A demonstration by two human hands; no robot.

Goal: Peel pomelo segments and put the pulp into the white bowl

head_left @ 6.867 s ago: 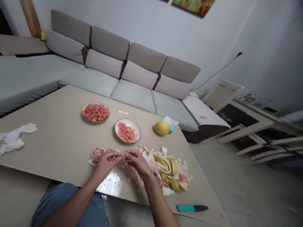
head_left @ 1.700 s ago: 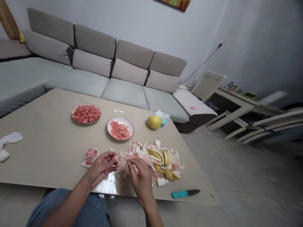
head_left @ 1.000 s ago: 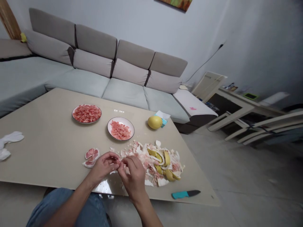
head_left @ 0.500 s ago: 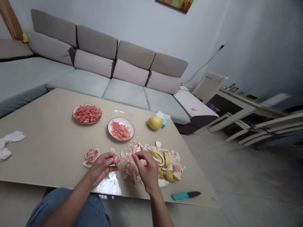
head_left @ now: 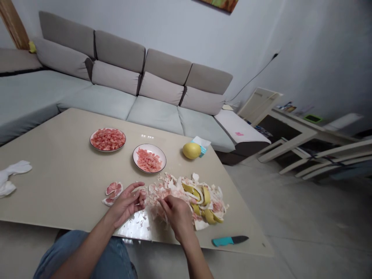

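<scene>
Above the table's near edge, my left hand (head_left: 124, 206) holds a small piece of pink pomelo flesh (head_left: 142, 196) in its curled fingers, index finger lifted. My right hand (head_left: 178, 217) faces it a short way to the right, thumb and fingers pinched together; what lies between the tips is too small to make out. Under and beyond the right hand spreads a heap of torn membrane (head_left: 170, 186) with yellow-and-white pomelo peel (head_left: 206, 195). Left of my left hand lie pomelo segments (head_left: 114, 188) in white membrane.
Two plates hold pink pulp: a fuller plate (head_left: 107, 150) at the left and another plate (head_left: 162, 150) nearer. A whole yellow pomelo (head_left: 192, 150) rests beside a tissue pack (head_left: 203, 145). A teal-handled knife (head_left: 229, 240) lies near the right edge. White cloth or paper (head_left: 14, 170) is far left.
My right hand has dropped slightly down and left over the heap, still pinched. My left hand's index finger has lifted away from the pomelo piece.
</scene>
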